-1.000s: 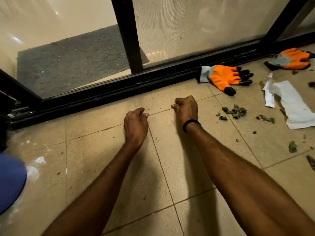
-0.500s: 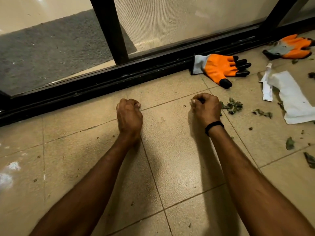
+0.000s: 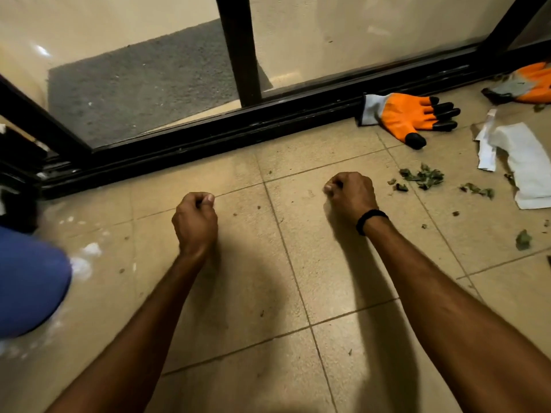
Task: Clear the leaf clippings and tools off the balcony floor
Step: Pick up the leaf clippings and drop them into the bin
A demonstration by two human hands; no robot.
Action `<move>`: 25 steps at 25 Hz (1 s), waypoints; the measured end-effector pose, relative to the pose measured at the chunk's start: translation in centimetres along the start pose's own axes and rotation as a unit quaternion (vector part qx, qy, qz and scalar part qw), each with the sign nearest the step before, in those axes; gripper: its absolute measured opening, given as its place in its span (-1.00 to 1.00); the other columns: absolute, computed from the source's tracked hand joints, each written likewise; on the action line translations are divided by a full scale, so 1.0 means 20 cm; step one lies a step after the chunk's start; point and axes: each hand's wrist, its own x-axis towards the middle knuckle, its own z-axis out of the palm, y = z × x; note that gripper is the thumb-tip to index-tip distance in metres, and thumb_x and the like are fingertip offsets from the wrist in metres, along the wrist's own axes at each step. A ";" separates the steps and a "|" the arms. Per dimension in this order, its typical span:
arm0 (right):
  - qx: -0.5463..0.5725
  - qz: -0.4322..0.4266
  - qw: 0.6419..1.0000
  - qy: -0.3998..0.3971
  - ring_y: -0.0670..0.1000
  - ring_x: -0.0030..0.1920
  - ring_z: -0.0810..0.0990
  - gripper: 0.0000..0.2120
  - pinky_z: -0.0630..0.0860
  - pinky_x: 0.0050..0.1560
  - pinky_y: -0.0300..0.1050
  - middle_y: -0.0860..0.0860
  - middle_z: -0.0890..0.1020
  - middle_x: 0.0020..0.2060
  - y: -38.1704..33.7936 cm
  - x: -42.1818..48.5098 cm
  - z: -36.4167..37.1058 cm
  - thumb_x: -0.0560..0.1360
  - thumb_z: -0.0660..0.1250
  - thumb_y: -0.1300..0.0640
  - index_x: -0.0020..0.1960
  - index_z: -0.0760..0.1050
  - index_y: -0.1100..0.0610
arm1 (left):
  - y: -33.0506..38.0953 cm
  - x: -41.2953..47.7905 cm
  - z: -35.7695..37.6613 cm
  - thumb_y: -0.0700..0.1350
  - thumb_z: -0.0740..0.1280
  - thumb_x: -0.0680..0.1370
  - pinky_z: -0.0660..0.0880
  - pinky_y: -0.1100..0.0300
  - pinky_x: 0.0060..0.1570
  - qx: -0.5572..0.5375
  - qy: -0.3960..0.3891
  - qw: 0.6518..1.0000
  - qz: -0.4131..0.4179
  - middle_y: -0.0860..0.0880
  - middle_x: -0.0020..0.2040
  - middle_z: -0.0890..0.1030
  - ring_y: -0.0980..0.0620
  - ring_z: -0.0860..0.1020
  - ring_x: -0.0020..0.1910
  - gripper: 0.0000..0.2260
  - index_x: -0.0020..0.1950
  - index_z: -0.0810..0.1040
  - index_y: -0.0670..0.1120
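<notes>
Your left hand (image 3: pixel 195 222) and your right hand (image 3: pixel 351 195) are both clenched into fists just above the balcony floor (image 3: pixel 268 278), near the black door track (image 3: pixel 208 141). Nothing shows between the curled fingers, and you cannot tell from here whether a few scraps are closed inside either fist.

By my reading, most of the job is left. The tiles directly under and between your hands carry only small dark specks, so that patch looks close to done. Everything else sits off to your right. A loose heap of leaf clippings (image 3: pixel 422 177) lies just beside your right hand, not touching it. A smaller clump (image 3: pixel 477 190) lies further right, near the edge of the white paper (image 3: pixel 527 162). A single leaf (image 3: pixel 523 239) lies apart from both, nearer to you, with a few crumbs around it.

The gear has not been picked up either. One orange work glove (image 3: pixel 405 117) lies flat against the door track, and the second glove (image 3: pixel 527 83) is at the far right edge, partly cut off by the frame. No cutting tool is in view. No bin or bag for the waste can be made out, so where the clippings go is unsettled.
</notes>
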 end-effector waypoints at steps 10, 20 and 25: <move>0.017 -0.103 0.991 -0.088 0.06 0.03 0.62 -0.85 0.54 0.12 -0.11 0.10 0.69 -0.03 -0.48 -0.25 0.35 0.53 0.33 0.26 0.03 0.66 0.18 | -0.34 -0.06 -0.62 -0.17 0.31 0.60 0.58 -0.06 0.16 0.046 0.023 0.994 -0.096 -0.02 0.03 0.68 -0.01 0.63 0.03 -0.84 0.13 0.62 0.00; -0.115 -0.256 0.954 -0.107 0.21 0.01 0.53 -0.80 0.51 0.01 -0.01 0.21 0.54 0.00 -0.76 -0.41 0.63 0.50 0.21 0.40 -0.03 0.61 0.32 | -0.58 -0.26 -0.82 -0.17 0.30 0.61 0.40 0.10 0.34 0.156 0.008 0.982 -0.110 -0.13 0.27 0.59 -0.07 0.54 0.26 -0.70 0.34 0.56 -0.15; -0.156 -0.307 0.933 -0.105 0.20 -0.04 0.54 -0.80 0.49 -0.10 -0.02 0.20 0.56 -0.05 -0.80 -0.49 0.70 0.48 0.21 0.43 -0.04 0.61 0.32 | -0.56 -0.29 -0.73 -0.11 0.34 0.60 0.38 0.24 0.18 0.158 0.049 0.982 -0.094 -0.13 0.18 0.53 -0.05 0.51 0.13 -0.69 0.33 0.57 -0.15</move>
